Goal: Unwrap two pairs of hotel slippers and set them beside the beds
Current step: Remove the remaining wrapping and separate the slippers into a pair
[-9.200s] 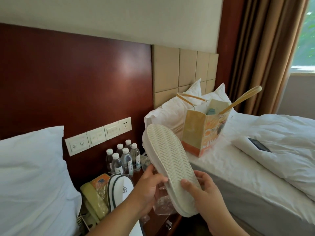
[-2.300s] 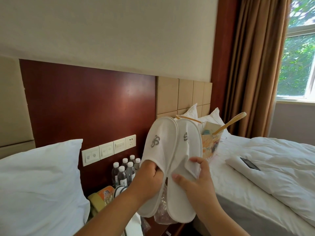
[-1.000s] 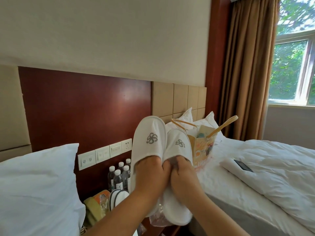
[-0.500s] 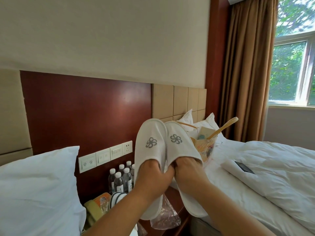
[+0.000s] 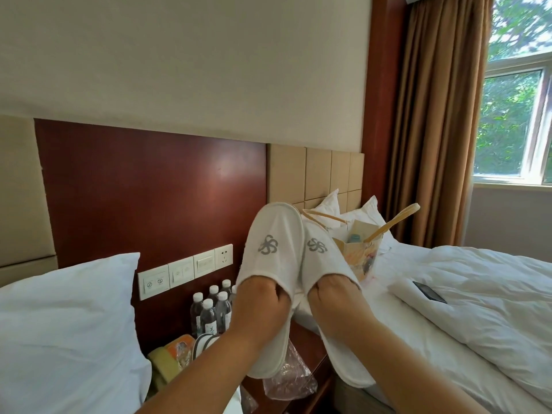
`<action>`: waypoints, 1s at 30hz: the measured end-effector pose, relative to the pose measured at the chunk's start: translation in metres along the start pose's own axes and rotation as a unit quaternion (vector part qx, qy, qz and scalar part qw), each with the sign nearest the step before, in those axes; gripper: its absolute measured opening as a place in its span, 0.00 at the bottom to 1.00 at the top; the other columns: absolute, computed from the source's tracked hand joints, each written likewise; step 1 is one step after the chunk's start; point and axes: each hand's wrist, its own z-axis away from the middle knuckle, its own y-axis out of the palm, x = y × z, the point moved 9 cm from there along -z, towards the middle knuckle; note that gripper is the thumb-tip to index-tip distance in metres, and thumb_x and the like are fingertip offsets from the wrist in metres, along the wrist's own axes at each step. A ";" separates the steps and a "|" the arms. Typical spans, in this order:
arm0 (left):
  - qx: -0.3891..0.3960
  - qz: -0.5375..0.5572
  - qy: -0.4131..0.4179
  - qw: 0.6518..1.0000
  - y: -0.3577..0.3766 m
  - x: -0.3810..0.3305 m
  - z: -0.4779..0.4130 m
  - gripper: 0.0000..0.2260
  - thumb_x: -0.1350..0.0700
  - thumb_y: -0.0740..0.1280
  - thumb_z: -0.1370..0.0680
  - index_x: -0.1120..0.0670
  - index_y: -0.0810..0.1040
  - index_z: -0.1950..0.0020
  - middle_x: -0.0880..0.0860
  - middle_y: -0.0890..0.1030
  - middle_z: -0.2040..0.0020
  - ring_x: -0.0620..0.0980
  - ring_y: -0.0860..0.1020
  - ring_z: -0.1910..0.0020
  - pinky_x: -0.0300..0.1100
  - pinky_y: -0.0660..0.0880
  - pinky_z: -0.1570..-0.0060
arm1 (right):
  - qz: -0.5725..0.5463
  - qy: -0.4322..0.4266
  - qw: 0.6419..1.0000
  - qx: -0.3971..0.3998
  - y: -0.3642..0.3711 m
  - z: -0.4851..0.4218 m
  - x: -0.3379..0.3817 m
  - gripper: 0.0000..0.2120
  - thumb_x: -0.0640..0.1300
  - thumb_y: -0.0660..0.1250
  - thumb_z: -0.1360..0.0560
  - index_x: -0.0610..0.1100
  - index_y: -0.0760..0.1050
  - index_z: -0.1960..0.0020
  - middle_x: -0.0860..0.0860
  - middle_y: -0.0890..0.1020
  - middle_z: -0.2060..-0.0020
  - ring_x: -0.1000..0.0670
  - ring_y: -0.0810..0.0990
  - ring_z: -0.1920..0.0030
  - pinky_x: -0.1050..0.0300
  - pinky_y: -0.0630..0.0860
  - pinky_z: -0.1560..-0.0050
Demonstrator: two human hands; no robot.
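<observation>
I hold two white hotel slippers with grey pinwheel logos up in front of me, toes upward. My left hand (image 5: 259,303) is pushed inside the left slipper (image 5: 273,234), fingers hidden under its upper. My right hand (image 5: 334,297) is pushed inside the right slipper (image 5: 324,252) the same way. The two slippers touch side by side above the nightstand (image 5: 301,330). Another pair of slippers (image 5: 206,342), still stacked together, stands on the nightstand below my left forearm. A crumpled clear plastic wrapper (image 5: 288,375) lies on the nightstand under the held slippers.
Several water bottles (image 5: 212,309) stand at the back of the nightstand, below a wall switch panel (image 5: 183,268). A bed with a white pillow (image 5: 65,324) is on my left. The right bed carries a paper bag (image 5: 360,258), a phone (image 5: 429,291) and a duvet (image 5: 490,297).
Both hands have slid deeper into the slippers, which have spread slightly apart at the heels. The view has tilted a little upward.
</observation>
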 end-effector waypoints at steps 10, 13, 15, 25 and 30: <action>0.009 -0.042 0.018 0.999 0.000 -0.010 -0.007 0.07 0.64 0.63 0.29 0.55 0.70 0.66 0.48 0.67 0.71 0.49 0.68 0.72 0.42 0.66 0.69 | 0.016 -0.015 0.988 -0.154 -0.027 0.000 0.000 0.12 0.36 0.69 0.34 0.38 0.81 0.51 0.42 0.84 0.58 0.38 0.81 0.57 0.54 0.75 0.57; -0.001 -0.030 0.005 1.000 -0.004 -0.009 -0.007 0.04 0.62 0.65 0.29 0.54 0.74 0.58 0.46 0.70 0.68 0.49 0.72 0.67 0.39 0.70 0.65 | 0.023 -0.039 0.983 -0.178 -0.033 0.006 0.002 0.17 0.37 0.71 0.35 0.41 0.81 0.47 0.43 0.85 0.54 0.38 0.82 0.54 0.48 0.79 0.54; 0.001 -0.021 -0.018 1.000 -0.004 -0.001 -0.006 0.07 0.60 0.66 0.30 0.53 0.76 0.52 0.46 0.72 0.64 0.49 0.73 0.63 0.37 0.71 0.61 | 0.024 -0.024 0.984 -0.176 -0.034 0.008 -0.003 0.22 0.39 0.72 0.35 0.42 0.79 0.40 0.43 0.83 0.46 0.38 0.80 0.47 0.48 0.77 0.48; 0.021 -0.045 -0.049 0.998 0.006 0.009 -0.001 0.11 0.59 0.65 0.28 0.58 0.79 0.47 0.55 0.80 0.54 0.55 0.78 0.54 0.48 0.78 0.50 | -0.024 0.046 0.987 -0.153 -0.027 0.004 -0.018 0.21 0.41 0.69 0.33 0.44 0.76 0.40 0.47 0.80 0.47 0.42 0.78 0.47 0.56 0.72 0.52; 0.010 -0.055 -0.032 0.998 0.017 0.003 0.003 0.09 0.58 0.64 0.24 0.57 0.80 0.46 0.55 0.81 0.54 0.55 0.79 0.53 0.42 0.75 0.53 | -0.022 0.060 0.990 -0.127 -0.018 0.000 -0.006 0.06 0.37 0.65 0.28 0.39 0.80 0.55 0.49 0.77 0.65 0.44 0.78 0.61 0.53 0.77 0.60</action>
